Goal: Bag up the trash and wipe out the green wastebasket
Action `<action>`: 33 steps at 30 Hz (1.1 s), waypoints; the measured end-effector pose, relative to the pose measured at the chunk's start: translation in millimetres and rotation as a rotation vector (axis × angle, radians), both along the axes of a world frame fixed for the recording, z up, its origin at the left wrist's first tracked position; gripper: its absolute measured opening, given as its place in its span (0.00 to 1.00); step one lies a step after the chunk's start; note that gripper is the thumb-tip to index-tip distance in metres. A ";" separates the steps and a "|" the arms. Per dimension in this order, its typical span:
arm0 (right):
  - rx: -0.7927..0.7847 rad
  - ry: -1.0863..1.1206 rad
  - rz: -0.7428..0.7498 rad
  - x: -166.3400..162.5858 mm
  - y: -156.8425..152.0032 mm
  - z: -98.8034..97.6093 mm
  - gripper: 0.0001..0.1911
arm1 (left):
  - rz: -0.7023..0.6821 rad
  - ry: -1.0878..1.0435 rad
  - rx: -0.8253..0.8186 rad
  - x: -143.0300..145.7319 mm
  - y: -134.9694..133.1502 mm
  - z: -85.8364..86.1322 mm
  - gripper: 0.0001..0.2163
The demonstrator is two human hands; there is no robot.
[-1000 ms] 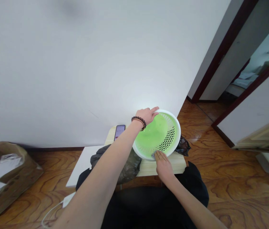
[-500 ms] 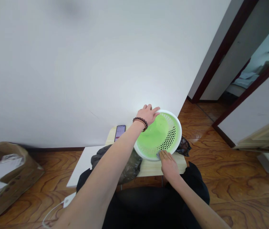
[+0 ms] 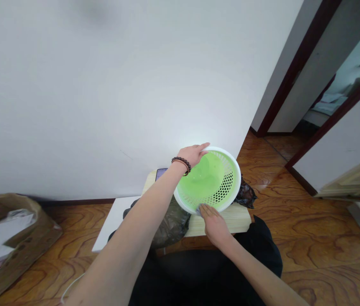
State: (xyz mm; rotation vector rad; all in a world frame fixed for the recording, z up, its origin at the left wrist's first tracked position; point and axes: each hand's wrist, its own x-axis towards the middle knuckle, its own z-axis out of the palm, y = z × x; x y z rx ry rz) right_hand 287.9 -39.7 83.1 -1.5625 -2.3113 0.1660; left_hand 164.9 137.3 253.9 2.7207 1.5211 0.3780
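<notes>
A round green colander [image 3: 204,176] with a white rim is tilted over the small wooden table [image 3: 195,225], its hollow side facing me. My left hand [image 3: 193,154], with a beaded bracelet at the wrist, grips the far left rim, thumb inside and fingers over the edge. At the near rim, my right hand [image 3: 213,223] presses a small greyish cloth [image 3: 198,210] against the edge; most of the cloth is hidden under the fingers. Drops or specks show on the green inside.
A dark plastic bag [image 3: 172,227] lies left of the colander, another [image 3: 246,194] to its right. A phone [image 3: 160,173] is partly behind my left arm. The white wall [image 3: 135,85] rises just beyond. On the floor at left stands a cardboard box [image 3: 30,238] of papers.
My right hand has slid left along the near rim with the cloth. The colander and my left hand have shifted slightly left, and the arm covers more of the phone.
</notes>
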 end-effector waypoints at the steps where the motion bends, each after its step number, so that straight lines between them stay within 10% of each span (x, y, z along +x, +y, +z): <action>1: -0.001 -0.042 -0.033 8.2 1.4 -1.6 0.31 | -0.006 -0.005 -0.002 -0.5 0.7 -0.6 0.22; 20: 0.156 -0.026 0.042 -8.2 11.6 -22.0 0.22 | 0.038 0.042 0.199 -18.6 -15.9 -5.1 0.22; 33: 0.238 -0.222 0.095 33.8 17.8 -16.3 0.19 | -0.236 0.207 0.457 29.6 6.1 13.5 0.22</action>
